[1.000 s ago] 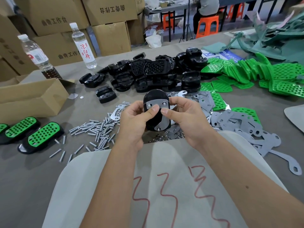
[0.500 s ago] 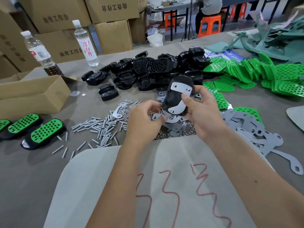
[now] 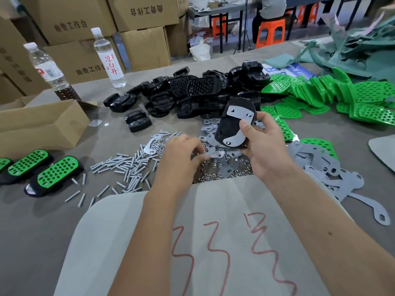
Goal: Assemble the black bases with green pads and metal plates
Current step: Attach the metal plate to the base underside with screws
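**Base lifted aside, left hand down among the nuts**

Since half a second ago the right hand [image 3: 259,146] has kept the black base [image 3: 232,127] raised and tilted, while the left hand [image 3: 181,154] has dropped lower onto the heap of nuts [image 3: 215,167] just below the base. The right hand grasps the base by its edge, thumb pressed on its face beside the metal plate [image 3: 240,114] that lies across its top end; a second plate end shows at the bottom. The left hand's fingertips are curled down into the nuts; whether they have pinched one I cannot tell.

To do this well, I judge, pick a single nut cleanly, keep the base steady with the thumb so the plate holes stay lined up, and bring the nut to the hole squarely.

Left of the base lie loose bolts [image 3: 126,167]; beyond it, the pile of bare bases [image 3: 192,92]; to its right, green pads [image 3: 320,92] and spare grey plates [image 3: 320,163]. Far left of the base, finished pieces [image 3: 55,171] lie on the bench [image 3: 42,221] before an open cardboard box [image 3: 42,124], its contents hidden. Two water bottles [image 3: 109,58] stand behind, one holding clear liquid.
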{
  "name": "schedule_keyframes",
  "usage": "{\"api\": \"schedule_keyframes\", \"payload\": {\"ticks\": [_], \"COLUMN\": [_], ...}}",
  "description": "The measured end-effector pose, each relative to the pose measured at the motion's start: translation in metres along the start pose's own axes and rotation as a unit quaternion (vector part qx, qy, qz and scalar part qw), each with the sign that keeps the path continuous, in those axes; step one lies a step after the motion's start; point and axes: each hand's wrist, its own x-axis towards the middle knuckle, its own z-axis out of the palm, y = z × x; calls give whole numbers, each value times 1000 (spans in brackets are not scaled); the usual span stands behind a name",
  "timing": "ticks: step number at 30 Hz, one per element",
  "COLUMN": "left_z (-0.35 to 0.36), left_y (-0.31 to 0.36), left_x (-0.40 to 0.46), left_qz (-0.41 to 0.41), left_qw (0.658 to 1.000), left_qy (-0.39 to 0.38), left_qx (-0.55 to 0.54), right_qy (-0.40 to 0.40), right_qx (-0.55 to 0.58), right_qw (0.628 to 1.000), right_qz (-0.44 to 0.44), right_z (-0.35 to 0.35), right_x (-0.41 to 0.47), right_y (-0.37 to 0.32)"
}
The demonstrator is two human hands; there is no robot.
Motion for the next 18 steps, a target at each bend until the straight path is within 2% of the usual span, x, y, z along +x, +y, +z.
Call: {"api": "schedule_keyframes", "payload": {"ticks": [5, 8, 10, 12, 13, 15, 18], "left_z": [-3, -4, -3, -2, -1, 1, 3], "left_y": [-1, 2, 8, 17, 20, 22, 19], "left_x": [1, 0, 2, 2, 2, 2, 1], "left_qz": [-40, -101, -124, -134, -130, -116, -118], "left_qw": [991, 969, 942, 902, 893, 904, 925], "left_qy": [128, 205, 192, 130, 100, 69, 70], "left_qx": [9, -92, -246, -388, -420, -405, -354], "right_qy": [-12, -19, -28, -41, -49, -63, -80], "right_qx": [-17, -39, -59, -79, -89, -105, -119], "right_qw": [1000, 999, 997, 996, 995, 992, 989], "right_qz": [-5, -19, -28, -25, -23, -30, -46], "right_z": [-1, 1, 4, 7, 8, 11, 12], "right_x": [-1, -3, -5, -8, -10, -13, -14], "right_y": [2, 3, 5, 8, 9, 11, 11]}}
